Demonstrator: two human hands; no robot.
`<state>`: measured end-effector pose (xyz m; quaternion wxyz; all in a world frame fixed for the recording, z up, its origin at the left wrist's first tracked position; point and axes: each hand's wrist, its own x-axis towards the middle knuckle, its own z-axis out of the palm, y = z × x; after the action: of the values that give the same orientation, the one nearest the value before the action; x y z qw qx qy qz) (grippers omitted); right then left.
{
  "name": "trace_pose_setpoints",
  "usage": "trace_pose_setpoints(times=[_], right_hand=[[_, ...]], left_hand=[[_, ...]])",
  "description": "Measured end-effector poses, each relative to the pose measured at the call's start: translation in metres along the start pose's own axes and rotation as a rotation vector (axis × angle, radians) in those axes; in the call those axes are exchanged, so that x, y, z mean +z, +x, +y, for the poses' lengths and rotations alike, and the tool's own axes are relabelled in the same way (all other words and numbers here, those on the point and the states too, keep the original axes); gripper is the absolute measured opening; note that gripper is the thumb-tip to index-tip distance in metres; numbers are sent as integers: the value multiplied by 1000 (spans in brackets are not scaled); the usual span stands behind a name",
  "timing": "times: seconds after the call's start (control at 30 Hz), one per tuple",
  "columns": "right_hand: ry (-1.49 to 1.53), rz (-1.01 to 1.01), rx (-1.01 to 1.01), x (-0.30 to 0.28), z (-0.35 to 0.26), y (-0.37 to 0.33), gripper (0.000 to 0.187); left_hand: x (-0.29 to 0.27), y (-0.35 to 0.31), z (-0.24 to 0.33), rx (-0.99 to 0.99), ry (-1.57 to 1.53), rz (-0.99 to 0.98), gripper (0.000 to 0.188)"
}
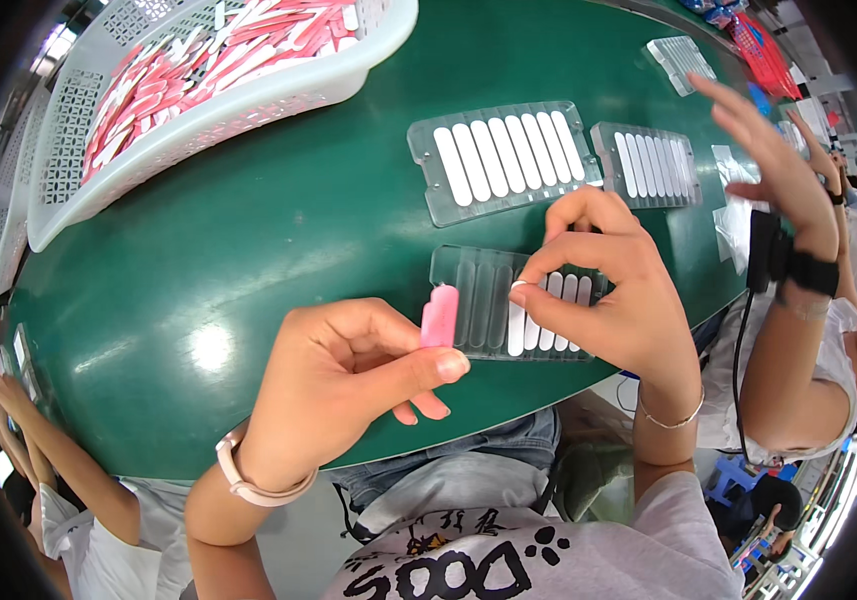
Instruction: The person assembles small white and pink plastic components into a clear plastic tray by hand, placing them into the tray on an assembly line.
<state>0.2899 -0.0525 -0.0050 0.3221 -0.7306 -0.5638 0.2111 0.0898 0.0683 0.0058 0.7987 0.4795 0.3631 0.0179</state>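
Observation:
My left hand (348, 375) pinches a short pink nail file (439, 318) with a rounded end between thumb and fingers, just left of a clear slotted tray (448, 262). It cannot be made out whether several files are stacked there. Over that tray, my right hand (613, 275) has thumb and forefinger closed on the top end of a white nail file (516, 332), which lies along a slot. To its right several more white files fill slots, partly behind my fingers. Bare slots show on the tray's left side.
A white perforated basket (218, 130) heaped with pink and white files (198, 75) stands at the far left. Two filled trays, a larger one (428, 200) and a smaller one (688, 170), lie beyond my hands. A co-worker's hand (773, 165) reaches in from the right.

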Motion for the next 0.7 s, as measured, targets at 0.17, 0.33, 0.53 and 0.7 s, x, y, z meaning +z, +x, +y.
trace_pose_setpoints(times=[0.17,0.33,0.53,0.7], right_hand=[[-193,73,31,-3,-1,-1,38],[-2,82,-65,3,-6,5,32],[816,-126,-292,13,-20,11,15],[582,82,-541,22,-6,15,13]], left_hand=[[3,0,1,-11,46,9,14],[3,0,0,4,60,-12,13],[-13,2,-2,-214,-264,-492,16],[-14,1,-1,-188,-336,-488,16]])
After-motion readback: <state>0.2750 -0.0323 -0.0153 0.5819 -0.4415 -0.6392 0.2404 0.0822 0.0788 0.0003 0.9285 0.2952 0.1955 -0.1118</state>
